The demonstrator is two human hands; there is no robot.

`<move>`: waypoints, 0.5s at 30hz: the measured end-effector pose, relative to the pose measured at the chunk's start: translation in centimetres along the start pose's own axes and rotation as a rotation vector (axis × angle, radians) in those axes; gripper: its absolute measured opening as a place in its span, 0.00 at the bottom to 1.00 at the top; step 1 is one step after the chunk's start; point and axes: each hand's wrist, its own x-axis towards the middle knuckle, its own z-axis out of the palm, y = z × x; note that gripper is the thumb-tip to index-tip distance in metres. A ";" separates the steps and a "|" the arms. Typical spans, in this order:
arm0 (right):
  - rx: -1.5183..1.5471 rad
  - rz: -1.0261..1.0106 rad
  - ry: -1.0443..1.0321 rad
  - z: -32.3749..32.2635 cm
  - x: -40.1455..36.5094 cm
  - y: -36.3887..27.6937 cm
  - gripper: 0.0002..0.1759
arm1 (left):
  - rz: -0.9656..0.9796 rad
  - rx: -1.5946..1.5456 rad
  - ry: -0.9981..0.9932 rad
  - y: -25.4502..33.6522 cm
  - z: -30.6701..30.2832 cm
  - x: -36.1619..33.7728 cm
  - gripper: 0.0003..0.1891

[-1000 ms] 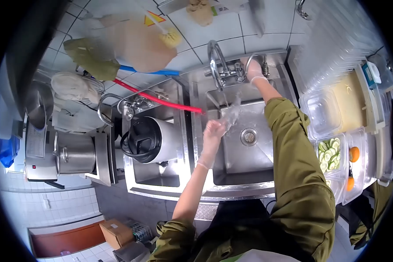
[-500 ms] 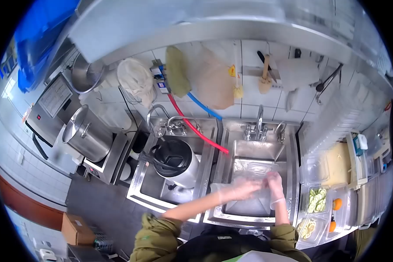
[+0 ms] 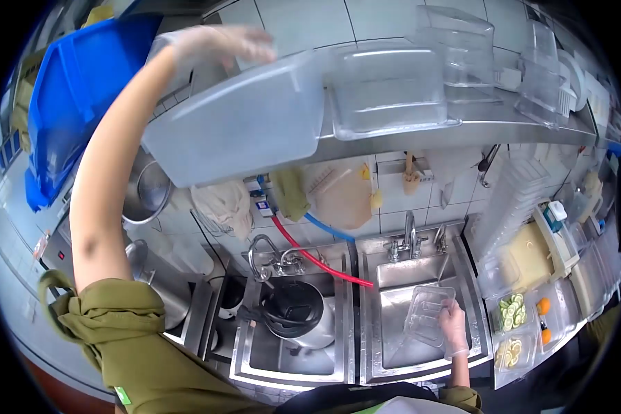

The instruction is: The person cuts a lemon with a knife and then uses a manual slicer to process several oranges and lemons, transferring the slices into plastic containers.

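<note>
Reaching up: left hand (image 3: 214, 45) fingers over edge of bin (image 3: 241, 124) on shelf (image 3: 462, 127), grip unclear; right hand (image 3: 454, 324) fingers clasp clear tray (image 3: 426, 314); bin likely needs steadying.

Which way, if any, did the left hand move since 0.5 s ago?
Yes. The left hand rose from the right sink basin, past the faucet, to grip a clear bin at the shelf. The right hand holds a clear tray.

Small clear plastic tub (image 3: 426, 316) tilted over the right sink (image 3: 370, 345); large frosted bin (image 3: 241, 127) tilted at the shelf (image 3: 483, 127) edge.
</note>
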 end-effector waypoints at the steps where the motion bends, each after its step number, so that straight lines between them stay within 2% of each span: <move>1: 0.039 0.009 -0.003 0.0 -0.1 -0.7 0.16 | -0.009 0.062 -0.163 -2.6 1.9 3.9 0.36; 2: 0.082 0.017 -0.008 0.0 -0.3 -1.8 0.16 | -0.021 0.128 -0.327 -4.8 3.0 7.5 0.36; 4: 0.168 0.038 -0.005 -0.2 -0.7 -3.9 0.17 | 0.054 -0.133 -0.490 -2.8 4.8 7.2 0.35; 6: 0.249 0.071 0.020 -0.1 -1.3 -5.2 0.17 | 0.021 -0.046 -0.362 -2.7 5.2 8.0 0.27; 8: 0.312 0.112 0.031 0.4 -1.9 -4.4 0.17 | -0.014 0.257 -0.336 0.5 3.8 5.9 0.22; 9: 0.320 0.135 0.014 0.3 -1.9 -4.7 0.17 | 0.001 0.355 -0.267 -0.8 3.6 6.7 0.17; 10: 0.328 0.156 0.002 0.1 -1.8 -5.0 0.17 | -0.076 0.451 -0.140 -1.6 2.8 6.9 0.14; 12: 0.273 0.195 -0.034 -0.6 -1.9 -5.5 0.19 | -0.127 0.767 -0.162 -5.8 -0.1 9.2 0.13; 13: 0.267 0.233 -0.054 -1.1 -2.0 -6.1 0.20 | -0.112 0.683 0.020 -7.1 -1.7 8.8 0.05; 14: 0.258 0.274 -0.081 -1.3 -2.3 -6.5 0.21 | -0.228 0.266 0.364 -7.8 -2.3 7.4 0.02; 15: 0.297 0.271 -0.062 -1.1 -2.4 -6.4 0.21 | -0.241 0.182 0.516 -8.0 -3.4 6.0 0.07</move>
